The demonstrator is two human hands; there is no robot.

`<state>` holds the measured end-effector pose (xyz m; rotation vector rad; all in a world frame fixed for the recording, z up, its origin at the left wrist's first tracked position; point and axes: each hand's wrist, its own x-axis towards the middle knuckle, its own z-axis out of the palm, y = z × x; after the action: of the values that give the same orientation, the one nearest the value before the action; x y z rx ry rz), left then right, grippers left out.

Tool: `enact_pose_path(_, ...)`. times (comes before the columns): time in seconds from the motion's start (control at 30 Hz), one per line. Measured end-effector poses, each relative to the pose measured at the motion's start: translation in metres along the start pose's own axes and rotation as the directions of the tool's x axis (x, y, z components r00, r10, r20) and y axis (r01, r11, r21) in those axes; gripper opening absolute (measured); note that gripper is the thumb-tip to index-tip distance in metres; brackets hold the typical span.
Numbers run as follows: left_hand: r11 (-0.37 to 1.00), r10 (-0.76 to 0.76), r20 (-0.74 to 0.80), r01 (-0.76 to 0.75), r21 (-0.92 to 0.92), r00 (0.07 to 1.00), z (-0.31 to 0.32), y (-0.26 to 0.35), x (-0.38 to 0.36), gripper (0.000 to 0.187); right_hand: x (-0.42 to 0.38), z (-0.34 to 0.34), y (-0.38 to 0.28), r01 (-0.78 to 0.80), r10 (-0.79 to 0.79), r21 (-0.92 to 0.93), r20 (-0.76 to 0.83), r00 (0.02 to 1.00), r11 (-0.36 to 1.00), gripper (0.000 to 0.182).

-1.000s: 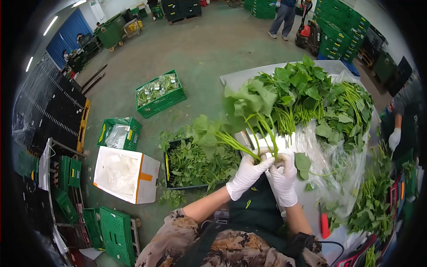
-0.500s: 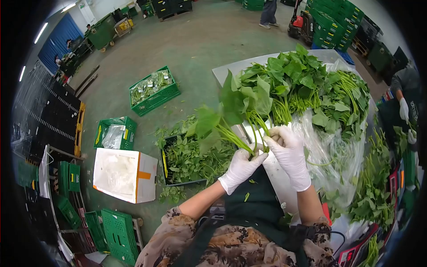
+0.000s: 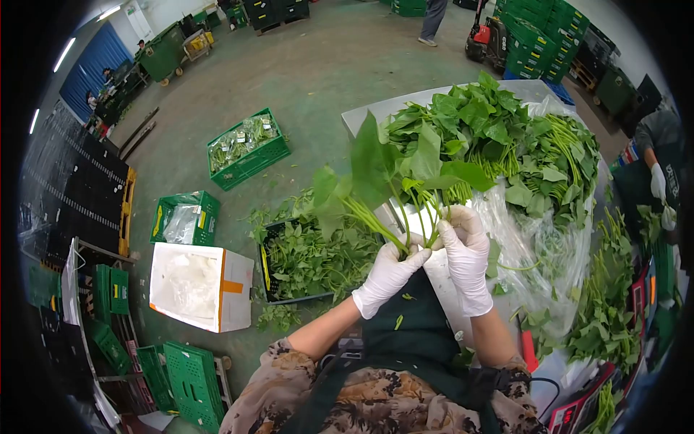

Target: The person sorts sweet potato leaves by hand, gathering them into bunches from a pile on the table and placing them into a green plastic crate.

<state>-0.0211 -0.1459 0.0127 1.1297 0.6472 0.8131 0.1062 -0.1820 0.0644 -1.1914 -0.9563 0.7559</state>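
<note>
In the head view, my gloved left hand (image 3: 390, 281) is closed around the lower stems of a bunch of leafy greens (image 3: 367, 215), its broad leaves pointing up and away from me. My gloved right hand (image 3: 468, 257) pinches more leafy stems (image 3: 426, 206) right beside it, and the fingertips of both hands nearly meet at the stem ends. Beyond my right hand, a large heap of the same greens (image 3: 470, 119) lies on the metal table (image 3: 361, 119). Clear plastic sheeting (image 3: 535, 253) spreads to the right of my right hand.
A dark crate of loose greens (image 3: 311, 260) stands on the floor left of the table, near a white foam box (image 3: 188, 286) and a green crate of bagged greens (image 3: 249, 148). A red-handled tool (image 3: 529, 351) lies by my right forearm. A co-worker (image 3: 658, 159) stands at the right.
My right hand has moved slightly, and a leaf among its stems now spreads to the right. The left hand keeps its hold. More of the red-handled tool shows beside my right forearm.
</note>
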Motion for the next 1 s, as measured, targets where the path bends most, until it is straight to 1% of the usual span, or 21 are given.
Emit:
enact_pose_path(0.07, 1.000, -0.009, -0.003, 0.009, 0.000, 1.000, -0.001, 0.001, 0.000, 0.014, 0.002, -0.005, 0.002, 0.003, -0.002, -0.022, 0.033, 0.999, 1.000, 0.022)
enact_pose_path(0.17, 0.999, -0.030, -0.001, 0.030, 0.010, 1.000, -0.001, 0.008, -0.002, 0.012, 0.005, -0.012, -0.007, -0.005, 0.018, -0.106, 0.121, 0.992, 0.994, 0.020)
enact_pose_path(0.27, 0.998, -0.045, 0.009, 0.044, 0.040, 0.999, 0.000, 0.010, -0.001, 0.010, 0.015, -0.026, -0.014, 0.133, -0.056, -0.237, 0.307, 0.950, 0.962, 0.017)
enact_pose_path(0.3, 0.997, -0.048, 0.013, 0.047, 0.055, 0.999, -0.001, 0.008, 0.000, 0.009, 0.017, -0.026, -0.018, 0.214, -0.107, -0.291, 0.345, 0.933, 0.933, 0.016)
enact_pose_path(0.33, 0.996, -0.051, 0.018, 0.050, 0.070, 0.999, -0.002, 0.007, -0.001, 0.010, 0.019, -0.027, -0.023, 0.294, -0.153, -0.341, 0.384, 0.911, 0.893, 0.016)
enact_pose_path(0.4, 0.981, 0.015, 0.007, -0.016, 0.194, 1.000, -0.002, 0.014, -0.005, 0.010, 0.021, -0.027, -0.032, 0.453, -0.251, -0.420, 0.453, 0.855, 0.787, 0.013)
enact_pose_path(0.43, 0.967, 0.056, 0.026, -0.060, 0.249, 0.998, 0.001, 0.016, -0.004, 0.010, 0.022, -0.028, -0.032, 0.533, -0.294, -0.458, 0.495, 0.818, 0.711, 0.013)
enact_pose_path(0.47, 0.973, 0.000, 0.009, -0.002, 0.233, 1.000, -0.004, 0.000, -0.002, 0.009, 0.023, -0.031, -0.028, 0.607, -0.333, -0.500, 0.533, 0.778, 0.617, 0.013)
enact_pose_path(0.5, 0.978, 0.009, 0.013, -0.012, 0.210, 1.000, -0.006, -0.007, -0.002, 0.008, 0.026, -0.034, -0.026, 0.670, -0.362, -0.542, 0.571, 0.737, 0.508, 0.013)
enact_pose_path(0.57, 0.986, 0.028, 0.021, -0.031, 0.164, 0.999, -0.009, -0.021, -0.002, 0.009, 0.029, -0.034, -0.025, 0.758, -0.437, -0.543, 0.619, 0.653, 0.362, 0.014)
enact_pose_path(0.63, 0.987, -0.134, 0.043, 0.129, 0.091, 0.990, -0.005, 0.000, -0.004, 0.007, 0.029, -0.034, -0.013, 0.789, -0.498, -0.543, 0.619, 0.607, 0.287, 0.017)
enact_pose_path(0.73, 0.992, -0.120, 0.069, 0.117, 0.042, 0.990, -0.003, 0.007, -0.006, 0.007, 0.030, -0.035, -0.005, 0.806, -0.501, -0.557, 0.648, 0.573, 0.202, 0.017)
enact_pose_path(0.8, 0.990, -0.124, 0.095, 0.116, 0.082, 0.988, -0.006, 0.004, -0.008, 0.009, 0.033, -0.034, -0.003, 0.814, -0.514, -0.562, 0.659, 0.550, 0.150, 0.019)
enact_pose_path(0.83, 0.988, -0.128, 0.105, 0.118, 0.102, 0.986, -0.008, 0.002, -0.010, 0.009, 0.035, -0.034, -0.005, 0.806, -0.528, -0.571, 0.641, 0.557, 0.157, 0.019)
enact_pose_path(0.87, 0.989, -0.138, 0.117, 0.130, 0.071, 0.983, -0.009, 0.003, -0.014, 0.010, 0.039, -0.036, -0.009, 0.798, -0.541, -0.580, 0.623, 0.565, 0.165, 0.020)
enact_pose_path(0.9, 0.987, -0.143, 0.070, 0.137, 0.079, 0.987, -0.012, 0.001, -0.015, 0.010, 0.043, -0.039, -0.012, 0.788, -0.553, -0.591, 0.604, 0.574, 0.172, 0.020)
enact_pose_path(0.93, 0.985, -0.149, 0.023, 0.146, 0.088, 0.989, -0.019, -0.001, -0.015, 0.010, 0.046, -0.043, -0.014, 0.777, -0.597, -0.587, 0.547, 0.587, 0.227, 0.022)
enact_pose_path(0.97, 0.982, -0.158, -0.029, 0.160, 0.096, 0.987, -0.026, -0.001, -0.017, 0.011, 0.046, -0.046, -0.020, 0.727, -0.573, -0.608, 0.488, 0.659, 0.320, 0.021)
enact_pose_path(1.0, 0.992, -0.099, -0.032, 0.101, 0.070, 0.995, -0.029, 0.012, -0.018, 0.010, 0.045, -0.046, -0.028, 0.677, -0.611, -0.615, 0.369, 0.700, 0.405, 0.019)
